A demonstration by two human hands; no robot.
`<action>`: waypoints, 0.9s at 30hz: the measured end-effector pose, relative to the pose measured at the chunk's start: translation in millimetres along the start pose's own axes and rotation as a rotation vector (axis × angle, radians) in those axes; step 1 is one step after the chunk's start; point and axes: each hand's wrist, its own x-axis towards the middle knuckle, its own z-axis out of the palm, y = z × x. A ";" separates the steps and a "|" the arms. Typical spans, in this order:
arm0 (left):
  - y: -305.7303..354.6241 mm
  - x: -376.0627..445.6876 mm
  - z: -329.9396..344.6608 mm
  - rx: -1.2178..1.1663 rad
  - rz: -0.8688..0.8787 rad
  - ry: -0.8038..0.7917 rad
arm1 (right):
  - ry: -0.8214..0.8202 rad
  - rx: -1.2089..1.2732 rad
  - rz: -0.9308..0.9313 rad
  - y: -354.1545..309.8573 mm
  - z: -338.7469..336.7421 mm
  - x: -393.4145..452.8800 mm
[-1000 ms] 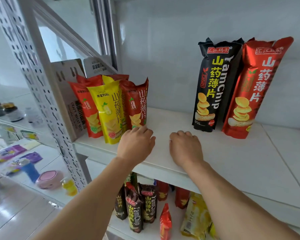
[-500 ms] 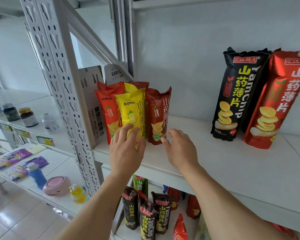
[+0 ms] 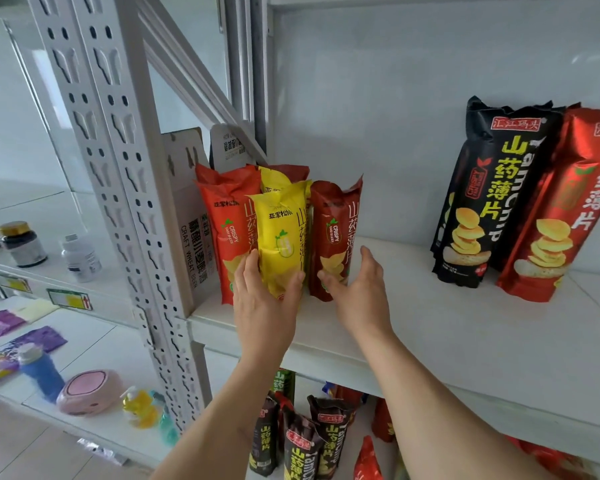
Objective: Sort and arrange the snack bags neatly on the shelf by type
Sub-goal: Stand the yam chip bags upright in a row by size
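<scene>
At the left end of the white shelf stand small upright snack bags: an orange bag, a yellow bag in front, a dark red bag, with more bags half hidden behind. My left hand grips the bottom of the yellow bag. My right hand is spread beside the base of the dark red bag, thumb touching it. A large black bag and a large red bag lean on the back wall at the right.
A cardboard box stands left of the small bags, behind the perforated shelf post. Several more snack bags fill the shelf below. A neighbouring shelf at left holds bottles, a pink case and purple packets.
Both hands rose from the shelf's front edge to the small bags. The left hand closed around the yellow bag, the right opened beside the dark red bag. The view came closer.
</scene>
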 end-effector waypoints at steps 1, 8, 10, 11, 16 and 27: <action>-2.3 1.0 1.3 -0.008 -0.019 -0.010 | -0.001 0.015 0.009 2.0 2.4 1.9; -12.6 7.2 3.7 -0.087 -0.113 -0.100 | -0.123 0.165 0.074 15.3 12.9 14.6; -12.0 9.2 3.7 -0.094 -0.103 -0.123 | -0.147 0.193 0.082 18.3 14.8 19.5; -11.8 10.2 4.3 -0.094 -0.099 -0.131 | -0.154 0.201 0.085 19.9 15.5 21.7; -10.4 11.8 6.2 -0.085 -0.108 -0.152 | -0.116 0.253 0.045 28.0 17.0 26.6; -3.1 20.4 12.0 -0.027 -0.125 -0.161 | -0.046 0.213 0.014 37.0 3.0 19.7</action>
